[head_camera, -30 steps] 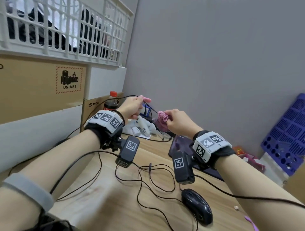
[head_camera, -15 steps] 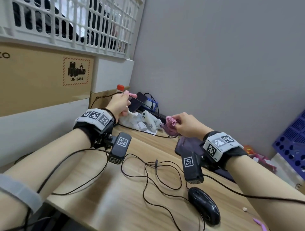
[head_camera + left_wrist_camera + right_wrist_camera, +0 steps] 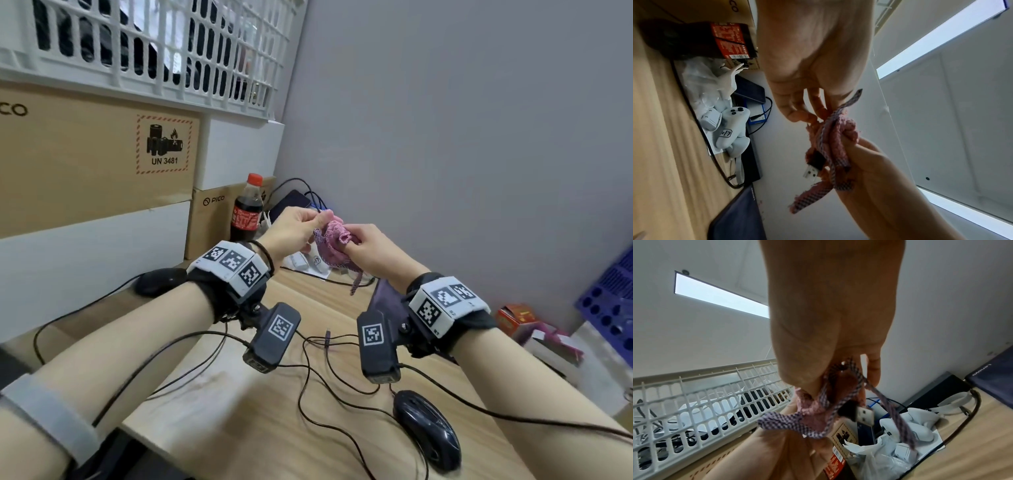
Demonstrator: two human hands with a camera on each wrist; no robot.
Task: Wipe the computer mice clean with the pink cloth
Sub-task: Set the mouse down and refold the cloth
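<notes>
Both hands are raised over the wooden desk with the pink checked cloth bunched between them. My right hand grips the bunch, and a black USB plug pokes out of it, also seen in the right wrist view as USB plug. My left hand pinches the cloth's upper edge. One black mouse lies at the front right of the desk, below my right wrist. A second black mouse lies at the left, beside my left wrist. Neither hand touches a mouse.
Loose black cables snake across the desk's middle. A cola bottle, cardboard boxes and a white crate line the left. White controllers and a dark Lenovo device lie at the back. A blue crate stands right.
My left hand, which held a thin cable apart from the cloth, has moved right and now meets the right hand at the cloth. The left mouse has come into view.
</notes>
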